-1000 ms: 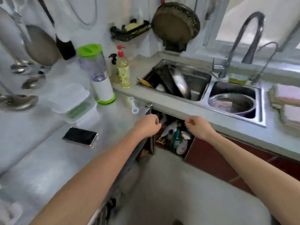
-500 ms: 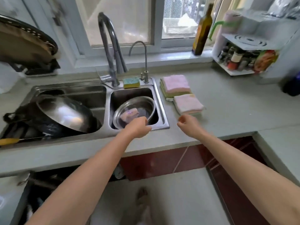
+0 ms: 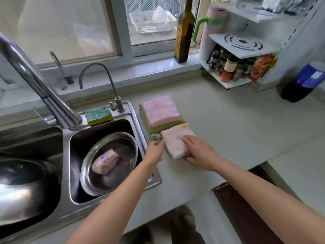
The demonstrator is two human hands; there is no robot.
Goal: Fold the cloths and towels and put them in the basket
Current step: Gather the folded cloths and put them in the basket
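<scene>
1. The right hand is laid flat on a small folded pale-pink cloth, fingers straight and spread over its right half; nothing is gripped.
2. The left hand is held at the cloth's 9 o'clock edge, fingers extended and relaxed, the fingertips touching or just short of the cloth; which cannot be told.
3. The small cloth lies on the grey countertop, its far corner touching a stack of folded cloths at 11 o'clock; a pink cloth is seen on top of the stack and green-yellow ones beneath.
4. At 9 o'clock of the hands, a steel bowl is seen tilted in the right basin of the sink; a pink wrapped block with unreadable purple marks lies in it.
5. A green-and-yellow sponge rests on the sink's rear ledge, between a large tap and a slim tap.
6. At 12 o'clock, a dark glass bottle stands on the windowsill; its label is too blurred to be read.
7. At 1 o'clock, a white rack of spice jars is placed against the wall; no writing is legible.
</scene>
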